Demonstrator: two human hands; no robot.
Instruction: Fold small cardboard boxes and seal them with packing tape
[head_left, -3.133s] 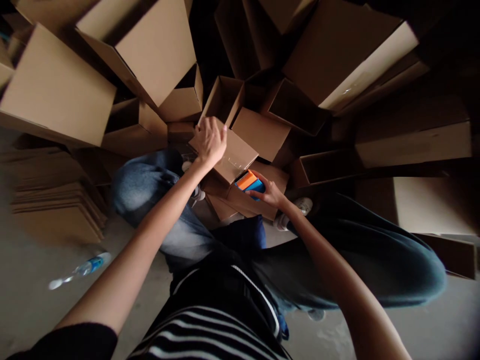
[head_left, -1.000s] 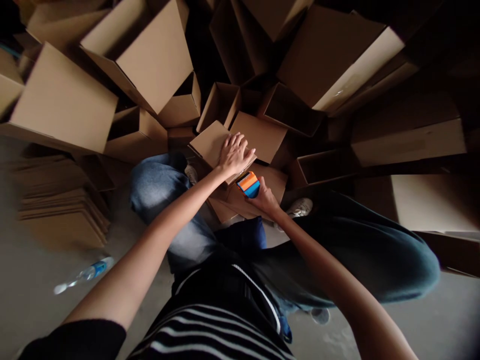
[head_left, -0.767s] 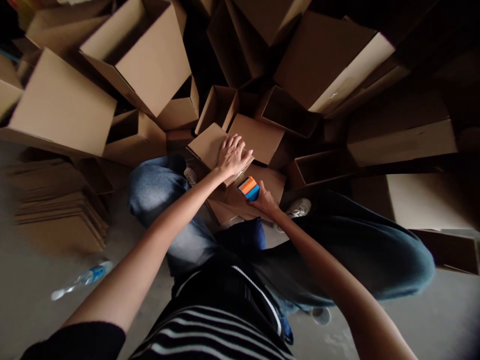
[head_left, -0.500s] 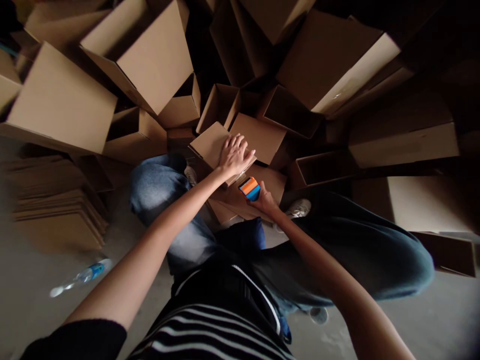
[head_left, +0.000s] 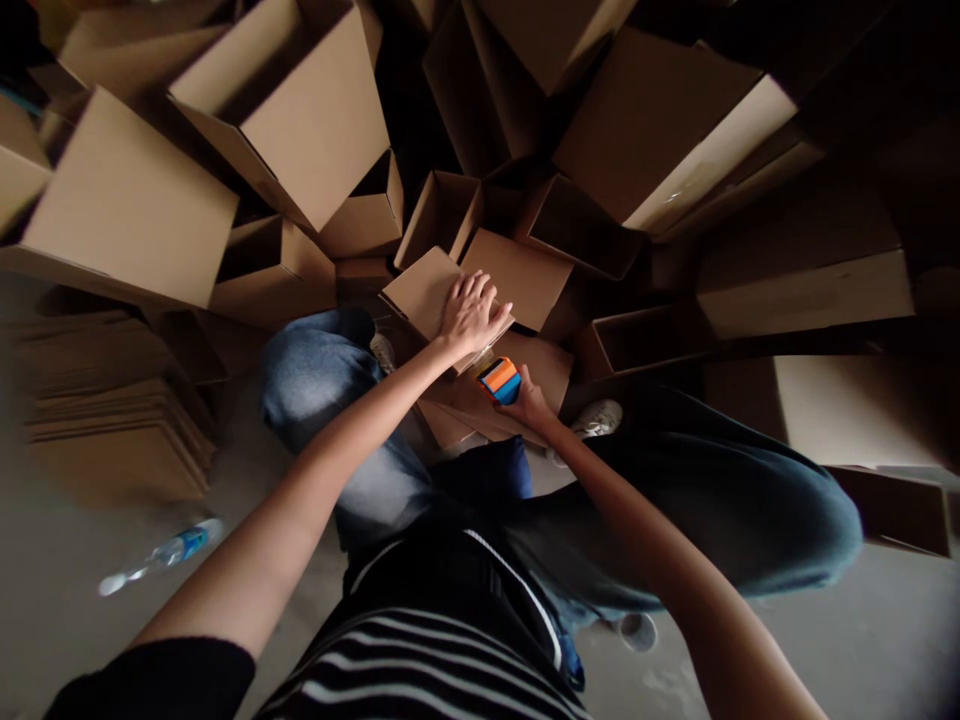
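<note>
My left hand (head_left: 469, 313) lies flat with spread fingers on top of a small cardboard box (head_left: 420, 290) that sits between my knees. Just below it, my right hand (head_left: 529, 403) grips an orange and blue hand tool (head_left: 499, 379), held against the box's near edge. More flat cardboard (head_left: 540, 362) lies under the box and the tool. I am seated on the floor in blue jeans and a striped top.
Assembled cardboard boxes (head_left: 300, 120) are heaped all round the front and right. A stack of flattened cardboard (head_left: 112, 410) lies on the floor at the left. A plastic water bottle (head_left: 161, 555) lies on the concrete floor near my left elbow.
About three seconds ago my left hand gripped the box's far corner; now it lies flat on the top. The right hand with the tool has shifted slightly left toward the box.
</note>
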